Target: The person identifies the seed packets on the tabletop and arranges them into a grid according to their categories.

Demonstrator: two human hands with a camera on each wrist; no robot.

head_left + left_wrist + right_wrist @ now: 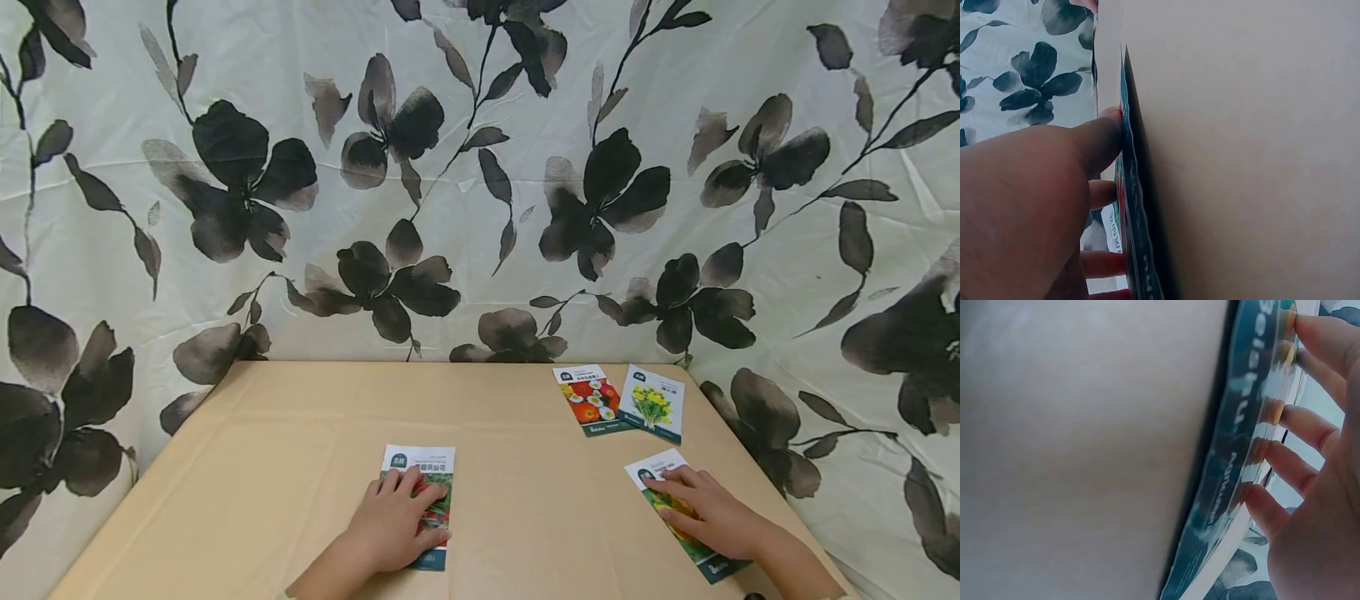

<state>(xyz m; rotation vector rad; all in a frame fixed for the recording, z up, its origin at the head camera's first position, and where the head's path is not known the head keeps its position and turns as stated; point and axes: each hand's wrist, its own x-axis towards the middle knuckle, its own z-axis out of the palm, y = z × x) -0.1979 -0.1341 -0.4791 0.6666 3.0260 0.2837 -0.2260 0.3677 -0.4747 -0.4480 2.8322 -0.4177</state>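
My left hand (393,518) rests on a flower seed packet (438,518) that lies on the table, its fingers spread over the red and green picture. In the left wrist view, the thumb and fingertips touch the face of that packet (1137,228), seen nearly edge-on. Farther right, my right hand (708,510) lies with extended fingers on another seed packet (702,556), which is turned at an angle and shows yellow and green. The right wrist view has its fingertips pressed on the shiny front of this packet (1213,487), near the dark teal lower band.
Two more seed packets lie overlapping at the back right: one with red and white flowers (592,402), one with a yellow-flowered plant (651,403). The tan table (262,467) ends at a floral cloth (480,208) behind. A small dark object (754,596) shows at the bottom edge.
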